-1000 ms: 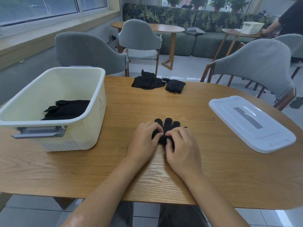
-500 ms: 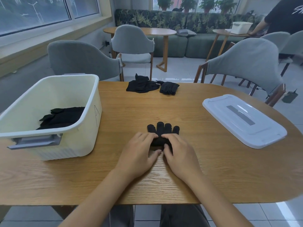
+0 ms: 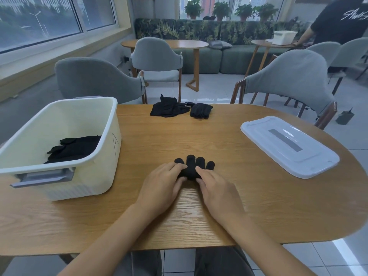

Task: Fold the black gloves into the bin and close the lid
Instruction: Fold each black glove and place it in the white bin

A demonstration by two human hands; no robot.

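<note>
On the table (image 3: 258,206), both hands pinch a black glove (image 3: 192,166).

Bare tabletop (image 3: 159,140) btwn bin (image 3: 103,156) & lid (image 3: 288,146).

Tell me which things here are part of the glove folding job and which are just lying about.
Part of the job:
glove being folded, under left hand and right hand
loose gloves at the far edge
bin with folded gloves inside
lid

Just lying about:
grey chairs
far tables
white box
</note>
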